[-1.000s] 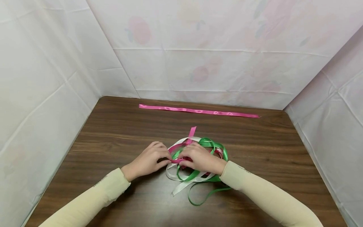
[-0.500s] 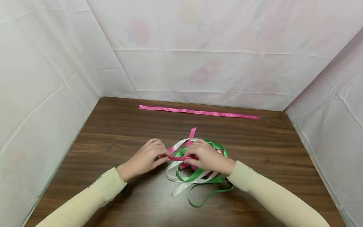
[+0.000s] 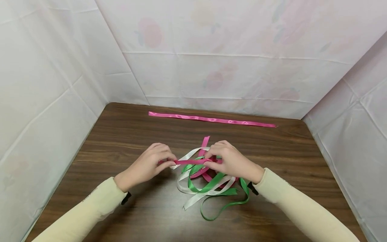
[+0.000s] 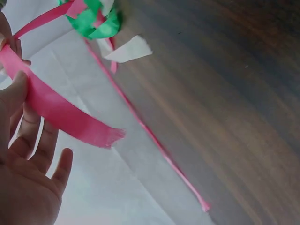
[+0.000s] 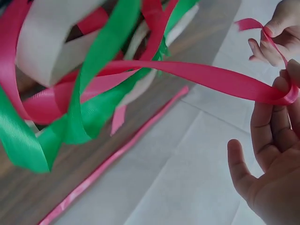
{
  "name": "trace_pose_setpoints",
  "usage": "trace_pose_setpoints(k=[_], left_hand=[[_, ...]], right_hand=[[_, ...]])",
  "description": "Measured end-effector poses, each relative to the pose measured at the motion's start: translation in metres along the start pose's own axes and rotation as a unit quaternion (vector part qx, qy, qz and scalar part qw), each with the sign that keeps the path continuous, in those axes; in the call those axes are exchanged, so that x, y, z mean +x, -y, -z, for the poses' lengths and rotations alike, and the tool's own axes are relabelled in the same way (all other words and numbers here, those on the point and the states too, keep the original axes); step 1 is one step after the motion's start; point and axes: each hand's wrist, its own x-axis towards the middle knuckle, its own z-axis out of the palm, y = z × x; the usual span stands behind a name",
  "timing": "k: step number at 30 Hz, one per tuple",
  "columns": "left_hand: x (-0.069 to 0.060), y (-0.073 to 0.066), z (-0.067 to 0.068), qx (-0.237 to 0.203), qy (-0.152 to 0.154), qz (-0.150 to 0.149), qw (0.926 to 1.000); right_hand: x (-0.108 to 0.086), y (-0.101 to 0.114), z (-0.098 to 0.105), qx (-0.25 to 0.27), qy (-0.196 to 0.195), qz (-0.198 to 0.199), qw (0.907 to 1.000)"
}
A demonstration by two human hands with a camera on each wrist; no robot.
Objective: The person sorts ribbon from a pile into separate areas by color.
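Observation:
A pink ribbon [image 3: 191, 162] is stretched between both hands above a tangle of ribbons. My left hand [image 3: 148, 165] pinches it near one end; in the left wrist view the frayed tip of this pink ribbon [image 4: 70, 115] hangs past the thumb and fingers. With thumb and fingertips my right hand [image 3: 234, 161] pinches the same ribbon, and in the right wrist view the pink strip [image 5: 211, 80] runs from those fingers back into the tangle. Loops of green ribbon [image 3: 208, 187], white ribbon [image 3: 182, 185] and more pink lie under and between the hands.
A separate pink ribbon [image 3: 196, 118] lies straight along the back of the brown wooden table [image 3: 127, 131]. White cloth [image 3: 193, 77] with faint fruit prints stands behind the table, and pale cloth hangs at both sides.
Both hands have moved apart, the left one leftwards, the right one rightwards and slightly back. The pink stretch between them is longer, and the upper loops of the tangle have shifted.

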Motion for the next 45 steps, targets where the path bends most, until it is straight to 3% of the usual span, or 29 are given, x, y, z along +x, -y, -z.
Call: trace_pose_setpoints(k=[9,17,27,37,45], left_hand=[[0.006,-0.004,0.012,0.000,-0.034,-0.012,0.9994],[0.009,-0.005,0.020,-0.020,-0.048,-0.007,0.9986],[0.004,0.004,0.028,-0.028,-0.092,-0.032,0.9948],[-0.004,0.016,0.040,-0.026,-0.100,-0.019,0.9945],[-0.013,0.025,0.052,-0.018,-0.103,0.008,0.9945]], right_hand=[[-0.002,0.006,0.020,0.036,0.004,-0.011,0.9993],[-0.007,0.006,0.031,0.050,-0.003,0.004,0.9988],[-0.020,-0.001,0.042,0.049,-0.033,0.025,0.9980],[-0.032,-0.003,0.053,0.036,-0.040,0.020,0.9983],[-0.042,-0.005,0.059,0.037,-0.042,0.020,0.9982]])
